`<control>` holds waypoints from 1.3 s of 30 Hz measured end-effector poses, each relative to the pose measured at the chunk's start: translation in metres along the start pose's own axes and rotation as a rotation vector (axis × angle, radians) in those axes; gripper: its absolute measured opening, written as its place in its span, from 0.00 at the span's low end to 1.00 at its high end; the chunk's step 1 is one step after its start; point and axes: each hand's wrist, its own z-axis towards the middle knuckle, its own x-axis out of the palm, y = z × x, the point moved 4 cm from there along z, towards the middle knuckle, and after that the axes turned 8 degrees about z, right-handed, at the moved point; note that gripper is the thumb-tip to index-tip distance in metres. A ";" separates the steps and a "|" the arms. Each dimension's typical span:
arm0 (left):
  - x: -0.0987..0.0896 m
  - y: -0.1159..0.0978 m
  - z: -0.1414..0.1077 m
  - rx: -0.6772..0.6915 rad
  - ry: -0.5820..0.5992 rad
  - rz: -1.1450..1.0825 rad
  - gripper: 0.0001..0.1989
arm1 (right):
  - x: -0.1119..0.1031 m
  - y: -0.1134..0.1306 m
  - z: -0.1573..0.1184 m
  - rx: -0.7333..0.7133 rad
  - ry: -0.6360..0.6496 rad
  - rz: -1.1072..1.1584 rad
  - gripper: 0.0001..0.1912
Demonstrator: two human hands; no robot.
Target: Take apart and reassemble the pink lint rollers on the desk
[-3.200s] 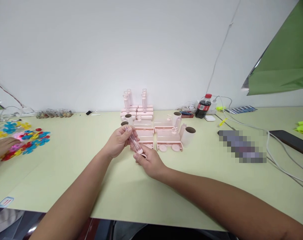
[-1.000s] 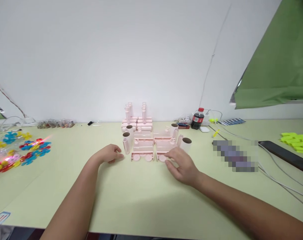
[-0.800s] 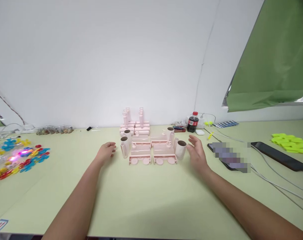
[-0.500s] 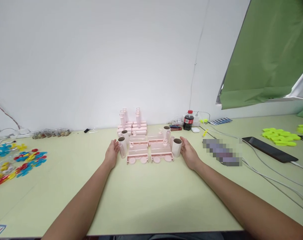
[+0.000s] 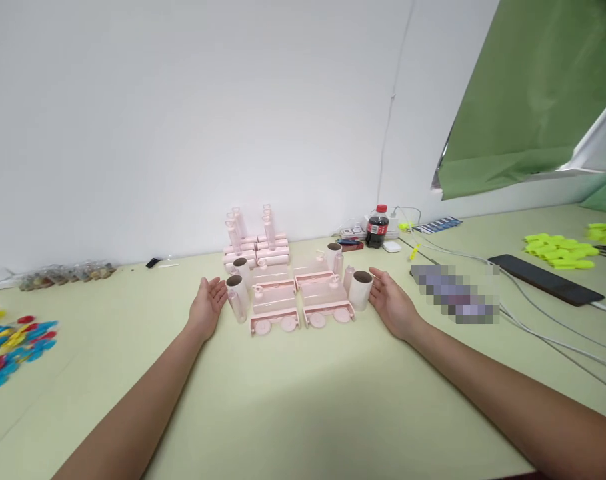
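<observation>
Looking through the head view: I have one camera, and it shows both hands flanking a pink-and-white group on the table point(image 5: 293, 413).
Left hand point(image 5: 207, 310): palm turned inward, fingers loosely spread, nothing in its grip. It stands just beside the left roll point(image 5: 241, 287) and the pink tube point(image 5: 238, 307) in front of that; whether it touches either, I cannot tell.
Right hand point(image 5: 393, 303): palm inward too, fingers extended, holding nothing. Its fingertips are at the right roll point(image 5: 361, 293), touching or just short; I cannot say which.
Rolls: white, upright, hollow. I judge them light and fairly stiff, easily tipped. I would cup each low around its outer wall, squeezing gently so the rim keeps its round.
Cases: left case point(image 5: 275, 313) and right case point(image 5: 329, 307) sit side by side between the rolls, pale discs along their fronts. Thin plastic, I guess: smooth, slippery, liable to crack. Best taken by the pink ends, off the clear part.
Tube: slim, upright, probably slick and quick to topple; I would pinch it mid-body.
Stack point(image 5: 273, 257): pink, behind the group, well apart from both hands.
</observation>
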 end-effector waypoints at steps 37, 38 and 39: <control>0.041 0.012 -0.017 0.091 0.176 -0.025 0.36 | 0.018 -0.001 0.000 0.057 0.134 -0.074 0.29; 0.040 0.013 -0.017 0.092 0.164 -0.015 0.36 | 0.016 -0.001 0.001 0.051 0.134 -0.082 0.29; 0.040 0.013 -0.017 0.091 0.149 -0.005 0.36 | 0.015 -0.002 0.002 0.044 0.135 -0.090 0.29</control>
